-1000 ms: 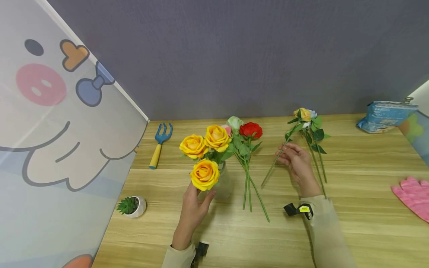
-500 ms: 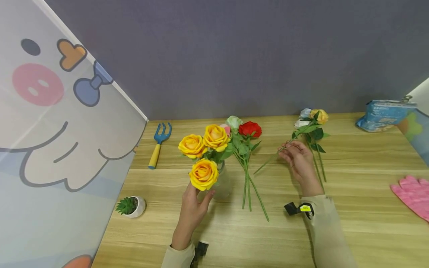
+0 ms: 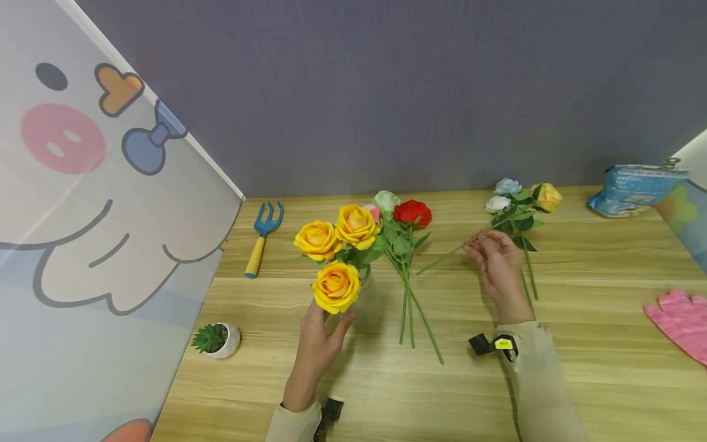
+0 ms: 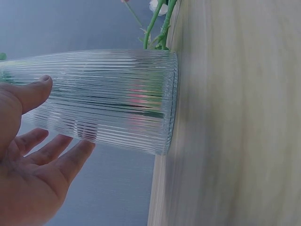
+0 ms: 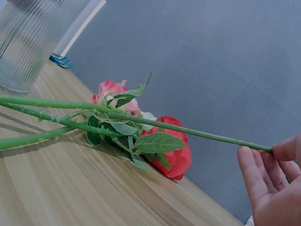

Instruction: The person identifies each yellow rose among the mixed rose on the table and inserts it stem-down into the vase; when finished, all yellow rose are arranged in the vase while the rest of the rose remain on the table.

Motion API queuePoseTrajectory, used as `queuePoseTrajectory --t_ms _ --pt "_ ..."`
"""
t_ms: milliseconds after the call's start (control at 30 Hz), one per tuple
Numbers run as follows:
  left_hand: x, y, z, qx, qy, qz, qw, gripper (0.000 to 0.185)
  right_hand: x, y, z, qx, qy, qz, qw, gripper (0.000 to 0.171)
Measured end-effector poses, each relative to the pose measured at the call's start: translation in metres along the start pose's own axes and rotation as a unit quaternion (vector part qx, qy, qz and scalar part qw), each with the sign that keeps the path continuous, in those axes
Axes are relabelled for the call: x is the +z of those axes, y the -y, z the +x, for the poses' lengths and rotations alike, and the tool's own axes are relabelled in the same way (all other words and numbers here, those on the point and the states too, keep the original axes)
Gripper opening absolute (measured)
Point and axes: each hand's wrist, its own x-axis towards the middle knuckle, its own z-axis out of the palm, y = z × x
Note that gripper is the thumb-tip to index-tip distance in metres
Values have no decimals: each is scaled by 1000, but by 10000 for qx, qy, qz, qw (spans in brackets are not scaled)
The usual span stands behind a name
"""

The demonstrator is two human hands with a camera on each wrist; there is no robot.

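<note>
My left hand (image 3: pixel 320 344) holds a clear ribbed glass vase (image 4: pixel 117 94), thumb on one side and fingers on the other. The vase stands upright on the wooden table with several yellow roses (image 3: pixel 337 287) in it. Between thumb and fingers, my right hand (image 3: pixel 501 267) pinches the green stem of a pale yellow rose (image 3: pixel 548 197). That stem's cut end points left, while its bloom hangs over a white flower (image 3: pixel 498 204) and a light blue flower (image 3: pixel 508 186). Between the hands lie a red flower (image 3: pixel 413 212), a pale green one (image 3: pixel 386 201) and a pink one (image 5: pixel 112 90).
To the left are a blue hand fork (image 3: pixel 264 239) with a yellow handle and a small potted succulent (image 3: pixel 225 341). A blue bag (image 3: pixel 635 190) with a clip stands at the back right. One pink glove (image 3: pixel 680 325) lies at the right edge.
My right hand has turned the pale yellow rose: its bloom has swung right and its stem end has tipped up and left. The left hand keeps its place on the vase.
</note>
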Motion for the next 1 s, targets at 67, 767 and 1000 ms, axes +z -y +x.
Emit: queuePoseTrajectory --t_ms 67,767,1000 --pt "0 0 0 -22 8 11 10000 65 1 0 0 -97 -91 115 9998 10" --pt "0 1 0 10 32 58 10000 63 11 2 0 -528 -869 1205 9875 8" --pt "0 1 0 21 18 75 10000 63 13 5 -1 -598 -813 1185 9878 5"
